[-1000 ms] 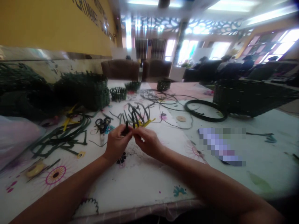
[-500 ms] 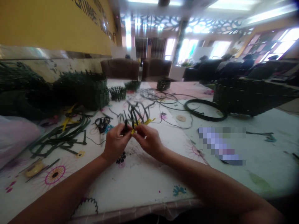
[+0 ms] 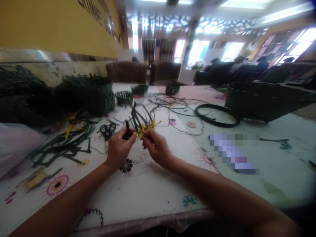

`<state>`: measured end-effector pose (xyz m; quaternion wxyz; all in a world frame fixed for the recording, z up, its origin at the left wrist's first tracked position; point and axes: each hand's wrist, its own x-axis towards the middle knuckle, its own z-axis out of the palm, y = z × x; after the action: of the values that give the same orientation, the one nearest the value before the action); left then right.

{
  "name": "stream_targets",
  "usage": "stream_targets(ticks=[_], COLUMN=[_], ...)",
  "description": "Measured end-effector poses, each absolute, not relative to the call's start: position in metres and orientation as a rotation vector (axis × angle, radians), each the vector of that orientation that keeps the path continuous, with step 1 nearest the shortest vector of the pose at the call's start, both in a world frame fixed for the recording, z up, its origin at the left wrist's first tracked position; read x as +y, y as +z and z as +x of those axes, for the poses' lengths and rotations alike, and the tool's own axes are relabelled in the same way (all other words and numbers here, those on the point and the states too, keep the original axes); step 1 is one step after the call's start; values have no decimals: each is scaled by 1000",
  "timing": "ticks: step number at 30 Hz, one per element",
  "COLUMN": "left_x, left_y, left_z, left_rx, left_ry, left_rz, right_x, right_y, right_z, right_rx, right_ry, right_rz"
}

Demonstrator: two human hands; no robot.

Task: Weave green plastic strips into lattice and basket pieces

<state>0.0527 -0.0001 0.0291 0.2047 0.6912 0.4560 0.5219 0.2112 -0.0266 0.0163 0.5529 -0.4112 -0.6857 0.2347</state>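
Note:
Between my two hands is a small piece of weaving (image 3: 144, 129), made of dark green strips that stand up and yellow strips woven across their base. My left hand (image 3: 120, 146) pinches its left end, thumb against fingers, and a green strip rises above those fingers. Closed on the yellow band's near side is my right hand (image 3: 156, 146). Its fingertips partly cover the weave, so exactly which strip they grip is hard to see. The piece is held over the flowered white tablecloth (image 3: 153, 194).
Loose green strips (image 3: 66, 144) lie at left, near black-handled scissors (image 3: 108, 131). Dark woven baskets (image 3: 90, 93) stand behind them, with a large basket (image 3: 261, 102) at far right. A coiled green strip (image 3: 217, 124) and a blurred purple item (image 3: 229, 153) lie at right.
The hands have drawn slightly apart, the left one shifting left. More of the yellow band now shows between them, and the upright green strips have tilted left.

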Motion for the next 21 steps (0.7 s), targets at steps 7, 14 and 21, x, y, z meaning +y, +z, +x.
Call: stream_targets(ticks=[7,14,21], left_x=[0,0,-2], left_y=[29,30,26], left_z=[52,52,53], left_rx=[1185,1157,1120], left_ry=[1446,1430,1382], left_rz=[1979,1978,2067], right_x=[-25,-24,-26], right_y=[14,13,17], right_z=[212,213,215], right_rx=[-1642,-1730,-1780], right_ry=[487,340,212], right_rz=[-974,-918,-841])
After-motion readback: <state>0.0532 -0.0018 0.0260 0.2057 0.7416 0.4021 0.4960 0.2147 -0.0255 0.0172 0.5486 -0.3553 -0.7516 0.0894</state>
